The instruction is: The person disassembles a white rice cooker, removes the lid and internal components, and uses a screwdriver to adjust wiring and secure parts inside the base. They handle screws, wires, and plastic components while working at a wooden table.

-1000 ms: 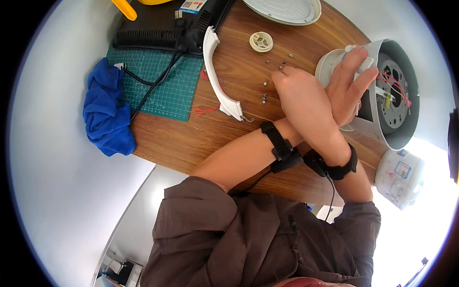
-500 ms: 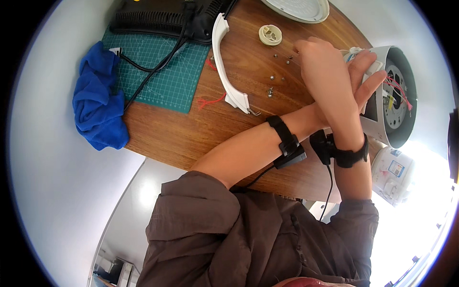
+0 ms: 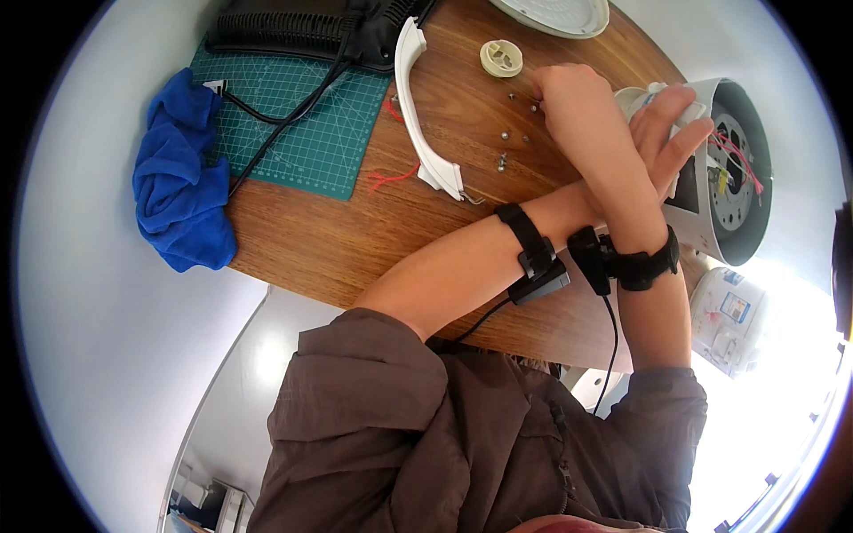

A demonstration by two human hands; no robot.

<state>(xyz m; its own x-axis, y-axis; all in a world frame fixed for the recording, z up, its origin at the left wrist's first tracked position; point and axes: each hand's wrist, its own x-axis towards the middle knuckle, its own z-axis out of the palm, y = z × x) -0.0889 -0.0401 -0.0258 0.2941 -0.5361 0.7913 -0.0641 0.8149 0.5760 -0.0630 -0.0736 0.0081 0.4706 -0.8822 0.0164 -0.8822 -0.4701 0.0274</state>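
Note:
My left hand reaches across under my right wrist and grips a white cylindrical appliance housing, its fingers stretched over a white part on the side. The housing lies on its side, its end facing right; inside are a metal disc and pink-red wires. Crossing above the left arm, my right hand is closed just left of the housing. Its fingertips curl out of sight, so what they hold, if anything, is hidden. Several small screws lie on the wood left of it.
A white curved handle with red wires lies mid-table. Beyond are a cream round cap and a white lid. At left are a green cutting mat, a blue cloth and a black appliance with cable.
My right hand has shifted slightly left and turned a little. My left hand keeps its grip on the housing. The whole view has moved slightly.

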